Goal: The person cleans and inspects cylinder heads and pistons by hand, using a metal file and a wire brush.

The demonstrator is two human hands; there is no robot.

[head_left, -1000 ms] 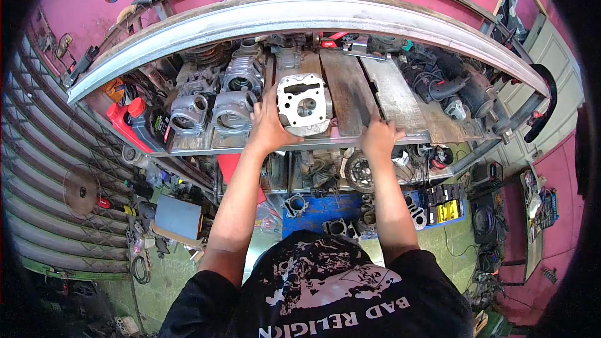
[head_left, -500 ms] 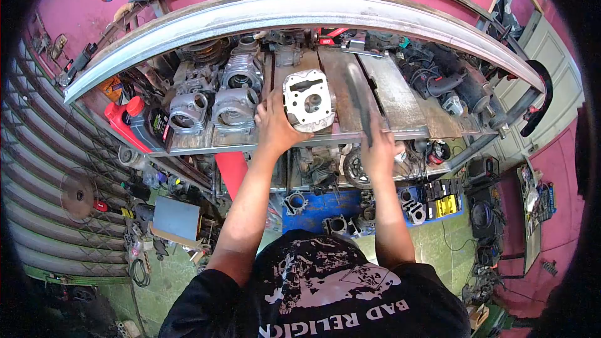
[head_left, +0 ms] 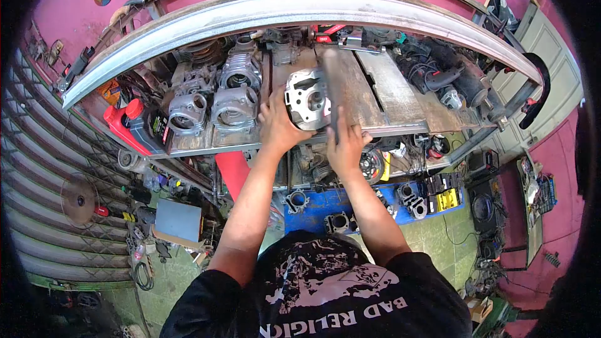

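My left hand (head_left: 279, 120) grips the left edge of a pale metal cylinder head (head_left: 302, 101), which is tilted up on the wooden bench with its flat, holed face towards me. In my right hand (head_left: 345, 149) is a long, dark flat file (head_left: 333, 91), blurred by motion. My fingers wrap its lower end, and its length points away from me. The file overlaps the right edge of the cylinder head in this view. Left of my left hand stand several grey engine casings (head_left: 234, 107).
A red-capped oil bottle (head_left: 148, 126) stands at the bench's left end. An angle grinder (head_left: 438, 81) and cables lie to the right. A metal beam (head_left: 300, 6) spans the far side. Below, engine cylinders (head_left: 338, 222) sit on a blue surface (head_left: 307, 220).
My right hand and the file have moved left, from beside the cylinder head to over its right edge. The cylinder head has turned slightly, while my left hand keeps its grip.
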